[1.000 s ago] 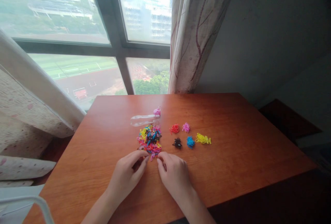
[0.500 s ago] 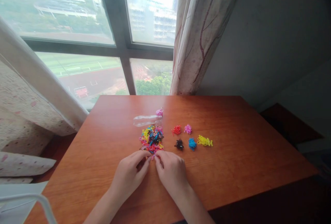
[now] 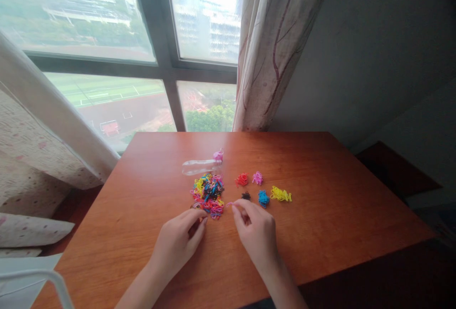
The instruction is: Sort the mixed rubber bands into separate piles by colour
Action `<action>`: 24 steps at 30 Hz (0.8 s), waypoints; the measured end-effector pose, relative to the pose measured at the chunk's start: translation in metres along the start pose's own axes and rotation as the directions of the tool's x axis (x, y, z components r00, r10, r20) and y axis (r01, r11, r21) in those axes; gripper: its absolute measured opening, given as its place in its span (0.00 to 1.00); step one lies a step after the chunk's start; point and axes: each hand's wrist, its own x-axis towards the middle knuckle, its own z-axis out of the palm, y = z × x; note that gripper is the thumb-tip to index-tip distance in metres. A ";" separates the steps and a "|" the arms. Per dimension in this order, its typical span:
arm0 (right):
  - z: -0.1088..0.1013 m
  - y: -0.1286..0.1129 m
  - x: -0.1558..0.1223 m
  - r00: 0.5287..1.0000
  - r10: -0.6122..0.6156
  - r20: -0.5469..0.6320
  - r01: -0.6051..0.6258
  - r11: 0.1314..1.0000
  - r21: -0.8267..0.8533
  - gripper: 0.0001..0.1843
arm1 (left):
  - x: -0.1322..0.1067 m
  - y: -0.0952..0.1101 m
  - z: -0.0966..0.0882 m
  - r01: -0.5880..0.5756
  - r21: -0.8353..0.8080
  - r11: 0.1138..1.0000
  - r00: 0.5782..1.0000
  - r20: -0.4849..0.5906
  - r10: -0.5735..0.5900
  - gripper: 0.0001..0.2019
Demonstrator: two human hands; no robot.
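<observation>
A mixed heap of small coloured rubber bands (image 3: 208, 194) lies mid-table. To its right sit small sorted clusters: red (image 3: 242, 179), pink (image 3: 257, 178), black (image 3: 245, 196), blue (image 3: 263, 198) and yellow (image 3: 280, 194). My right hand (image 3: 255, 232) pinches a pink band (image 3: 230, 204) at its fingertips, just right of the heap and near the black cluster. My left hand (image 3: 177, 244) rests on the table below the heap, fingers curled, tips near the heap's lower edge; I cannot see anything in it.
A clear plastic bottle with a pink cap (image 3: 199, 165) lies on its side behind the heap. The wooden table (image 3: 338, 204) stands against a window with curtains (image 3: 270, 47). A white chair frame (image 3: 42, 280) shows at lower left.
My right hand has drawn a pink band out of the heap and moved right, toward the sorted clusters. My left hand has stayed about where it was.
</observation>
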 end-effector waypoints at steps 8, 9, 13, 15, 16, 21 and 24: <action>-0.037 0.061 0.056 0.984 0.167 -0.067 -0.180 0.913 -0.367 0.05 | 0.000 0.000 0.000 -0.017 0.042 0.999 1.000 0.016 0.016 0.08; -0.038 0.065 0.060 0.980 0.191 -0.053 -0.196 0.894 -0.403 0.04 | 0.000 -0.001 0.000 -0.018 0.045 0.999 1.000 0.018 0.017 0.08; -0.034 0.070 0.070 0.968 0.250 0.017 -0.209 0.844 -0.495 0.04 | 0.001 0.000 -0.001 -0.023 0.053 0.998 1.000 0.017 0.022 0.08; -0.033 0.069 0.071 0.966 0.257 0.040 -0.199 0.831 -0.520 0.04 | 0.002 0.002 -0.002 -0.028 0.060 0.998 1.000 0.013 0.028 0.08; -0.033 0.069 0.070 0.966 0.253 0.045 -0.193 0.828 -0.527 0.05 | 0.002 0.003 -0.002 -0.031 0.062 0.998 0.999 0.011 0.030 0.09; -0.038 0.059 0.059 0.985 0.172 -0.002 -0.153 0.869 -0.471 0.06 | 0.001 0.005 -0.003 -0.026 0.075 0.997 0.999 0.038 0.023 0.09; -0.036 0.046 0.046 0.996 0.087 -0.013 -0.086 0.920 -0.383 0.10 | 0.001 0.004 -0.003 -0.020 0.088 0.996 0.999 0.050 0.016 0.09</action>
